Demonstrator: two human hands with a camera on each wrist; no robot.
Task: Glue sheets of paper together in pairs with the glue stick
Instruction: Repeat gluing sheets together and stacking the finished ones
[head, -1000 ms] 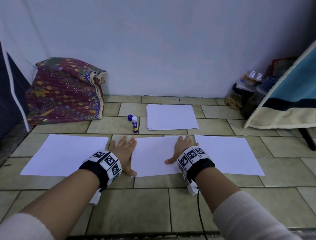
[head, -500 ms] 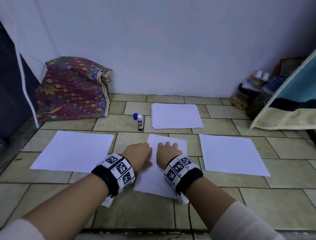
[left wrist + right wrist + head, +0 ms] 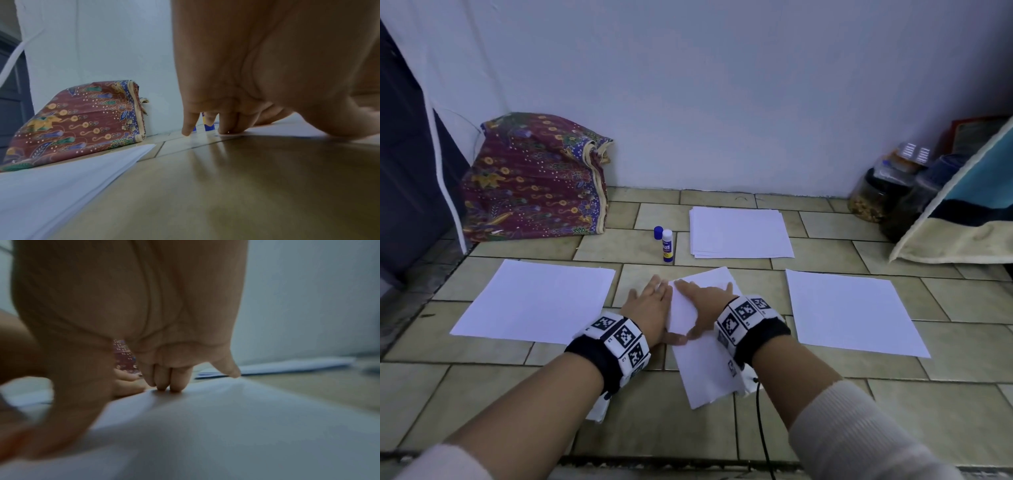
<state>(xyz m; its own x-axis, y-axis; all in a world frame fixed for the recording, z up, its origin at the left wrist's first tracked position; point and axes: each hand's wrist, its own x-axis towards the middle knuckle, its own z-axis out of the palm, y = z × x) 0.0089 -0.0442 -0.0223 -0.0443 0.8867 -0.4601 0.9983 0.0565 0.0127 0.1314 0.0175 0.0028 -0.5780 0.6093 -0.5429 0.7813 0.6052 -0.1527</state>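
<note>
While pressing: both hands flat on middle sheet (image 3: pixel 702 363), skewed, nearer the viewer than glue stick (image 3: pixel 667 246).
left hand (image 3: pixel 649 310): fingers straight, at sheet's left edge.
right hand (image 3: pixel 707 301): fingers straight, pressing on the sheet.
step: likely smoothing a pair.
next: square it, then fetch stick, uncapped beside paper stack (image 3: pixel 739 233).

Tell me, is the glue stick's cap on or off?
Off. The glue stick stands upright on the tiled floor with its blue cap sitting separately beside it.

Right hand (image 3: pixel 131 337) blurred in wrist view; glue stick (image 3: pixel 208 125) mostly hidden behind left fingers (image 3: pixel 190 123); stick's label unreadable.
</note>
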